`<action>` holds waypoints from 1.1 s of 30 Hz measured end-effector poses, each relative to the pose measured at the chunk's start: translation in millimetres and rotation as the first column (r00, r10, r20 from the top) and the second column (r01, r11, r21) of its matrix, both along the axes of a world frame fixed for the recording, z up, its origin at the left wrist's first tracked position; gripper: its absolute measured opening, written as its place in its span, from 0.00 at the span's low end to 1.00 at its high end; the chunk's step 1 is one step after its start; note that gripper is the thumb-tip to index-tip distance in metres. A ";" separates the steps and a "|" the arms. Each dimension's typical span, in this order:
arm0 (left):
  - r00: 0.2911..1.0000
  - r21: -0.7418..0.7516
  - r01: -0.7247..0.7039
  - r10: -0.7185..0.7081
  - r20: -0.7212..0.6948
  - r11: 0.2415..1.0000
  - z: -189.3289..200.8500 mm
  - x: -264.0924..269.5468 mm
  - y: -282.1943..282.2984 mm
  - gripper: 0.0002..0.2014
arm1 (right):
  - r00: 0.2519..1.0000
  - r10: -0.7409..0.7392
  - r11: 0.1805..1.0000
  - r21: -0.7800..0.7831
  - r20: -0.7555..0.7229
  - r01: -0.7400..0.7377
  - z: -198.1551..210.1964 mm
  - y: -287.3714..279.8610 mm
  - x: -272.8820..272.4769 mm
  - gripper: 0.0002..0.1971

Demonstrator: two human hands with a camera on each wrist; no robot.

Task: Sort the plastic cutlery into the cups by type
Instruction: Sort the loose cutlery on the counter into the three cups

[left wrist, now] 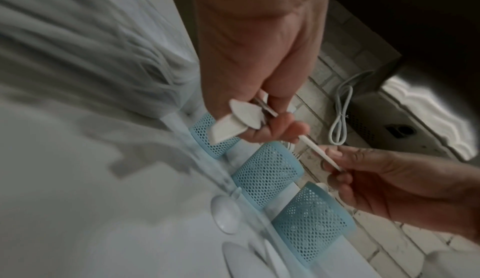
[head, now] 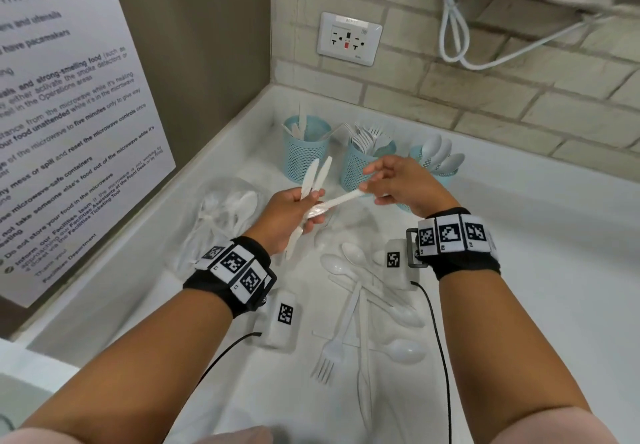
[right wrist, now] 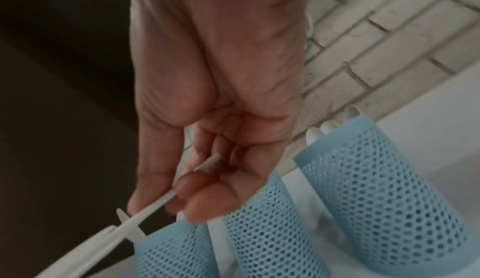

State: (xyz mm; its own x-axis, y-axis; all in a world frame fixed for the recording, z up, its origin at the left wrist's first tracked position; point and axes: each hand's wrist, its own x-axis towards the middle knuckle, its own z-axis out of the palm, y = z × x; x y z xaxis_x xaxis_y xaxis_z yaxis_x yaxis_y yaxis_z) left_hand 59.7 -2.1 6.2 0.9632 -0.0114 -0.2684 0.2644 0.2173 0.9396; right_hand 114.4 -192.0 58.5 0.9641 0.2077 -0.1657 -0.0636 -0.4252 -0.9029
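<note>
Nearest me, loose cutlery (head: 360, 308) lies scattered on the white counter (head: 519, 270): spoons, a fork (head: 329, 357) and a knife, all between my two forearms. Just beyond, my left hand (head: 289, 217) is curled round two knives (head: 317, 175), blades pointing up and away, handles sticking out below my palm. Between the hands runs a spoon (head: 341, 201); its bowl end sits against my left fingers, and my right hand (head: 403, 184) pinches the handle end between thumb and fingertips, the other fingers loosely bent. To the left of my left hand lies a clear plastic bag (head: 225, 211) with more white cutlery inside. Farther off, three blue mesh cups stand in a row near the brick wall: the left cup (head: 306, 146) holds a few knives, the middle cup (head: 362, 166) is packed with forks, and the right cup (head: 438, 163), partly hidden behind my right hand, holds spoons. On the wall above is a socket (head: 349, 38).
</note>
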 end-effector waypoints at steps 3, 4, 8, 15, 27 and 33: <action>0.998 0.106 -0.032 0.027 0.049 0.994 -2.1 3.1 -3.3 0.10 | 0.987 0.155 0.952 -0.262 -0.037 -0.160 -1.1 0.3 -3.3 0.03; 0.998 0.130 -0.016 0.008 0.061 0.991 -1.6 2.9 -5.7 0.10 | 0.975 0.212 0.924 -0.314 -0.057 -0.220 -1.7 2.9 -5.6 0.02; 0.999 0.112 0.026 -0.029 0.029 0.993 -1.8 1.1 -10.7 0.09 | 0.924 0.349 0.746 -0.551 -0.155 -0.374 -1.1 8.0 -10.5 0.06; 0.997 -0.158 0.041 -0.050 -0.052 0.987 -6.3 0.7 3.0 0.09 | 0.983 -0.033 0.993 -0.118 -0.181 0.011 -13.1 1.2 -7.5 0.04; 0.979 -0.139 0.174 -0.186 -0.080 0.975 1.8 -1.4 0.2 0.06 | 0.988 -0.098 0.939 0.317 -0.123 0.133 -21.8 34.0 -1.9 0.05; 0.996 -0.243 -0.073 0.058 -0.068 0.967 -1.3 4.8 14.2 0.08 | 0.932 -0.257 0.883 0.330 -0.256 0.334 -24.6 18.1 1.1 0.07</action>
